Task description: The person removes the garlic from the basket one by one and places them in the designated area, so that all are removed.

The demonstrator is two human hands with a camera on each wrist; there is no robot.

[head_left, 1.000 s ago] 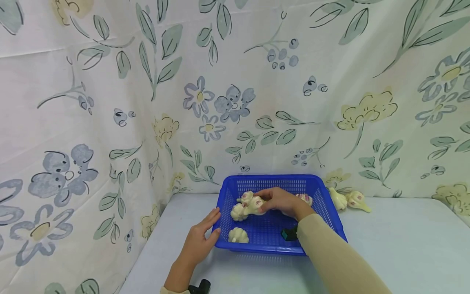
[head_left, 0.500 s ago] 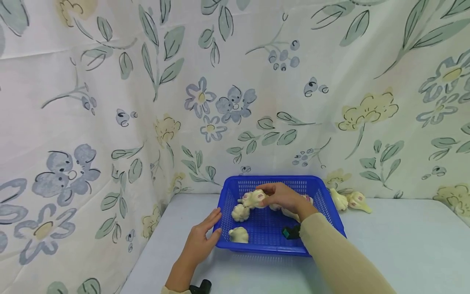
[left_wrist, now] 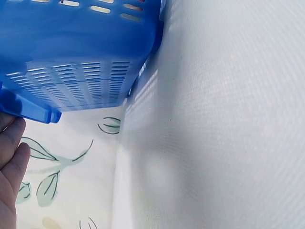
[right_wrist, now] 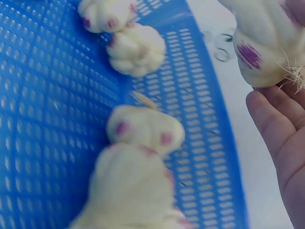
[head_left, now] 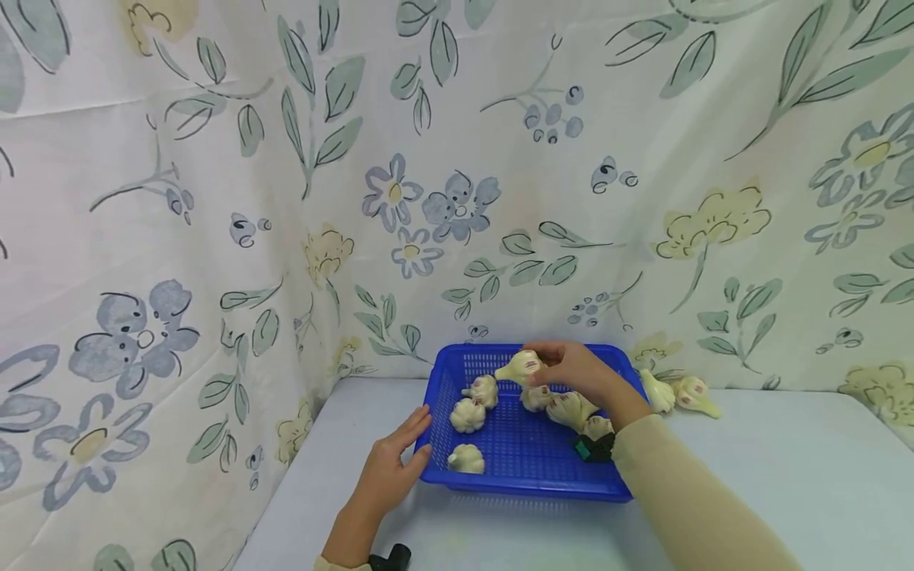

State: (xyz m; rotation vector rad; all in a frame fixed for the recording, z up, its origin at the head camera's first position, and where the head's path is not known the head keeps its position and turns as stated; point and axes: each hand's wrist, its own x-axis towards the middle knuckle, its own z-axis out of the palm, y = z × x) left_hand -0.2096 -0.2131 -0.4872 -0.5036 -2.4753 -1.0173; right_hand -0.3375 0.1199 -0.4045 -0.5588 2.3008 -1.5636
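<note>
A garlic bulb (head_left: 519,367) is pinched in my right hand (head_left: 584,377), raised over the back part of the blue basket (head_left: 514,486), its stem pointing left. The right wrist view shows purple streaks and root hairs on this bulb (right_wrist: 262,45), which the fingers (right_wrist: 271,117) hold beside the basket's wall. Below the right hand, several garlic bulbs (head_left: 569,410) lie in the basket; more bulbs (head_left: 467,415) sit along its left side, and one (head_left: 466,458) is in the front left corner. My left hand (head_left: 389,460) rests against the basket's left rim with extended fingers.
Two garlic bulbs (head_left: 674,392) lie on the white table (head_left: 771,460) just right of the basket. A floral cloth (head_left: 464,262) hangs behind and to the left. A black device (head_left: 391,558) is at the left wrist; another (head_left: 596,446) is at the right.
My right hand has lifted the garlic bulb away from the left group and carried it right and toward the back, uncovering bulbs beneath. The left hand stays at the rim.
</note>
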